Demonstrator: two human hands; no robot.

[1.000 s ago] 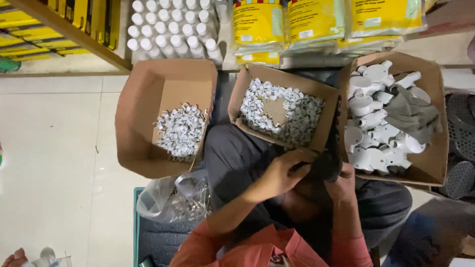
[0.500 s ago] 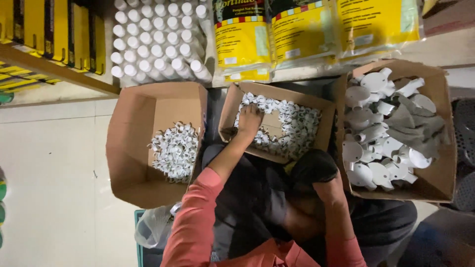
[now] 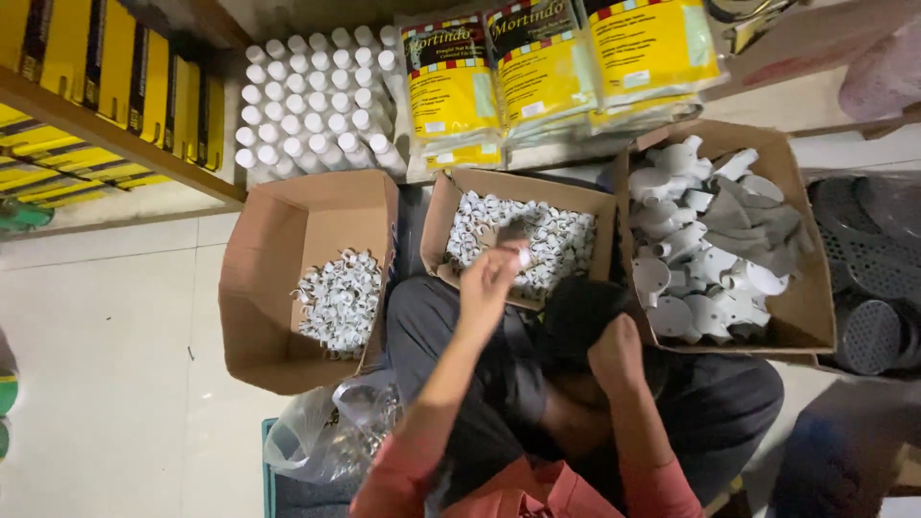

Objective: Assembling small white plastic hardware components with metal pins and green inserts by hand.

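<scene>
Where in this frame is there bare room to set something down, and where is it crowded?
Bare brown bottom shows in the left cardboard box, left of its pile of small white parts. Pale floor tile lies open left of that box. The middle box, where the left hand reaches, and the right box are packed with white parts.

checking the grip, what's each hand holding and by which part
The left hand pinches a small white piece by one end over the middle box. The right hand rests on a dark object; grip unclear.

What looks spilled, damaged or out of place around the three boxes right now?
Nothing stands out. The small white parts lie inside the left box, the middle box and right box hold theirs, and no spill shows on the floor.
</scene>
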